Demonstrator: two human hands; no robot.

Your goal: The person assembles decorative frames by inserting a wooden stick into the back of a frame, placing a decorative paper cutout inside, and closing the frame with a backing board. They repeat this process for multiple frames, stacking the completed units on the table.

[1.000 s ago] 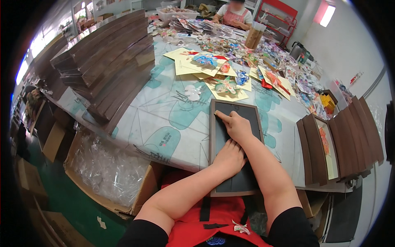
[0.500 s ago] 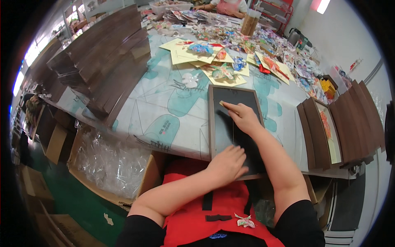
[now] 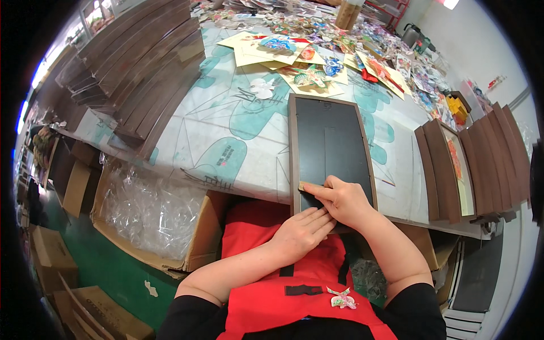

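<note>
A dark brown picture frame (image 3: 293, 133) lies on the table in front of me, its black back panel (image 3: 326, 141) facing up. My right hand (image 3: 344, 199) is over the panel's near end, index finger stretched to the frame's left inner edge. That fingertip has a small tan covering or piece on it; which one I cannot tell. My left hand (image 3: 303, 233) rests flat at the near edge of the frame, its fingers stretched out and touching the right hand. Nothing shows in the left hand. Parts of the right hand's other fingers are hidden.
Tall stacks of brown frames (image 3: 141, 62) stand at the left. More frames (image 3: 484, 164) stand on edge at the right, one showing a red picture (image 3: 455, 158). Cream cards with colourful cut-outs (image 3: 266, 54) lie beyond. A cardboard box (image 3: 195, 232) of clear plastic wrappers sits below left.
My right hand has moved from the far end of the back panel to its near left corner. My left hand has shifted down toward the frame's near edge.
</note>
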